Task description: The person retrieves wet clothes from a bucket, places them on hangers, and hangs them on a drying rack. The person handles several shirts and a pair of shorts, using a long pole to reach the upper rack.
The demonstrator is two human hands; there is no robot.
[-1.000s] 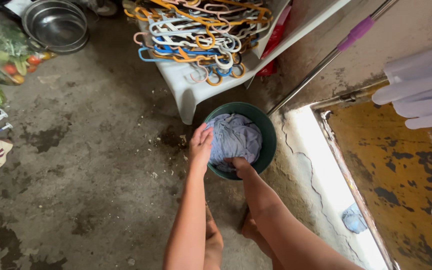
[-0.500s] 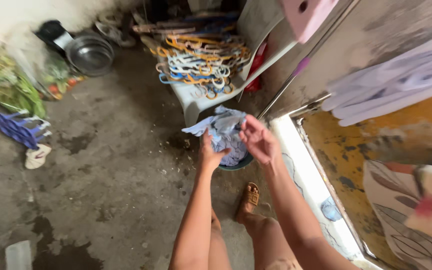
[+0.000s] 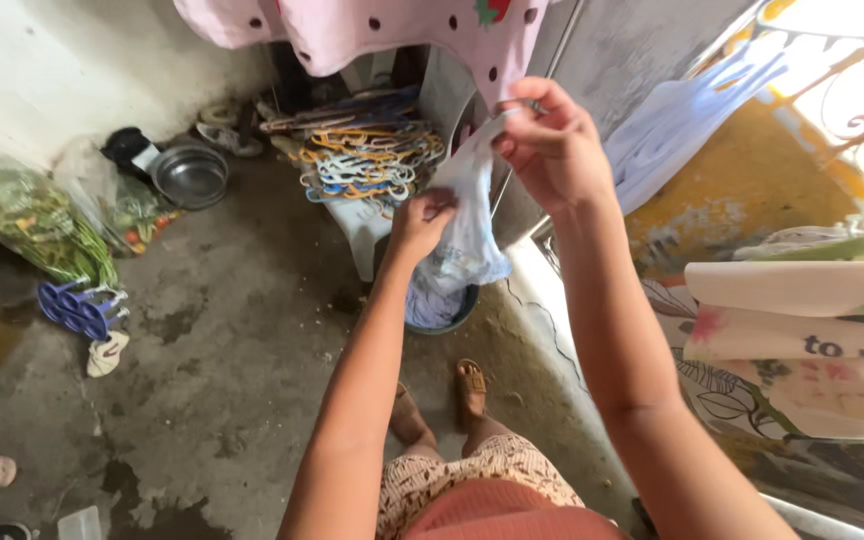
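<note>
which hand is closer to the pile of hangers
Left. The left hand grips the pale blue cloth just right of the hangers; the right hand holds it higher, further right.

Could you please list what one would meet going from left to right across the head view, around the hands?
Bag of greens → metal bowl → pile of hangers → left hand → right hand → folded printed cloths.
</note>
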